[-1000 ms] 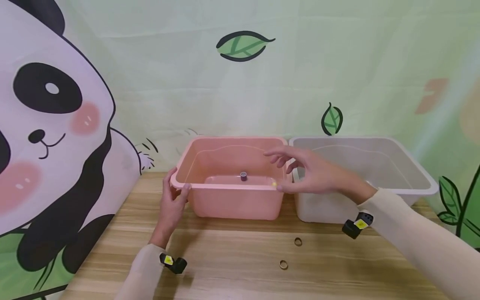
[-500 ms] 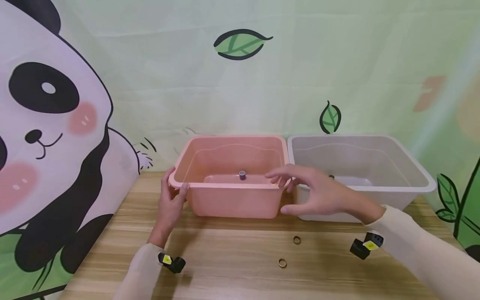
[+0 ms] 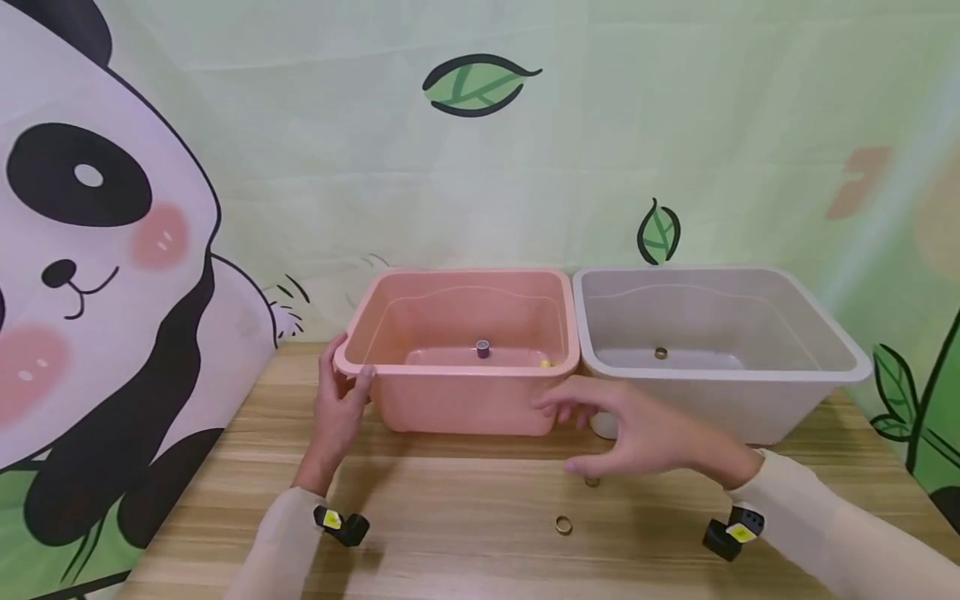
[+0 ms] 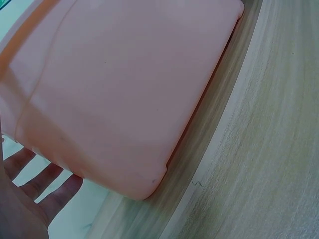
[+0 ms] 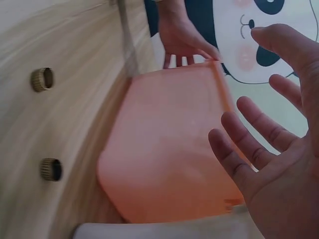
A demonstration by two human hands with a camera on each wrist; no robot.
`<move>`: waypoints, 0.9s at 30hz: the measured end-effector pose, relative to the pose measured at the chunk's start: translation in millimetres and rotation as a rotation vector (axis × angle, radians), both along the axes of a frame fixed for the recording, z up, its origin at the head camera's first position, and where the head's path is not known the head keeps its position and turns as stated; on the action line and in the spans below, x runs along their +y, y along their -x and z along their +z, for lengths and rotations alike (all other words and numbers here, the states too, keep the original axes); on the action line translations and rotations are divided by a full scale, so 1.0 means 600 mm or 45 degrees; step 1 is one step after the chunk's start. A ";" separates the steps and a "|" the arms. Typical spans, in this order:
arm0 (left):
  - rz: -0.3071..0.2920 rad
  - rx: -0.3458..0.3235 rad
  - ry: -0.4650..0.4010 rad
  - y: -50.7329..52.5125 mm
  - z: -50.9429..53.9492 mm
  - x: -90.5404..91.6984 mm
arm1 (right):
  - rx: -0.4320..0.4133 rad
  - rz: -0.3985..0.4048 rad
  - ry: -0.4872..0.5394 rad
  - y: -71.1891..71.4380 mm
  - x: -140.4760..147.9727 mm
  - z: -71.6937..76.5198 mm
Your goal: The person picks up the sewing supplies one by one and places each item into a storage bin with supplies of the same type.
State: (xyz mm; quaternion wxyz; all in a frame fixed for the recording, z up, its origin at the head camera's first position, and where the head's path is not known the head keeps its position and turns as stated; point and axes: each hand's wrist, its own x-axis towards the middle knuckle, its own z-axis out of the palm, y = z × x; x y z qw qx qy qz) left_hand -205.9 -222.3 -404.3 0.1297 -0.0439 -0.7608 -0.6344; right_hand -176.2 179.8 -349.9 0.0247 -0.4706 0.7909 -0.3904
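Observation:
My left hand (image 3: pixel 339 421) holds the front left corner of a pink plastic tub (image 3: pixel 465 404), thumb over the rim, other fingers along its side. My right hand (image 3: pixel 633 429) hovers in front of the tubs with fingers spread, thumb apart and nothing between them. Below its thumb a small brass-coloured ring (image 3: pixel 592 482) is partly hidden; a second brass ring (image 3: pixel 563 525) lies nearer. In the right wrist view, both the upper ring (image 5: pixel 42 79) and the lower ring (image 5: pixel 51 170) show ridged sides. Inside the pink tub sit a small grey cylinder (image 3: pixel 483 349) and a yellow piece (image 3: pixel 546 364).
A light grey tub (image 3: pixel 772 404) stands close on the right of the pink one, with a brass ring (image 3: pixel 661 353) on its floor. Both stand on a wood-grain table (image 3: pixel 450 533) before a printed panda backdrop (image 3: pixel 337 167).
My right hand has come down and back from over the pink tub's right end to the front of the tubs, fingers still apart. My left hand stays on the corner.

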 end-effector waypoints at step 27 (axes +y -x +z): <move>0.031 0.029 0.043 0.027 -0.042 -0.019 | -0.136 0.022 -0.072 -0.017 0.015 -0.143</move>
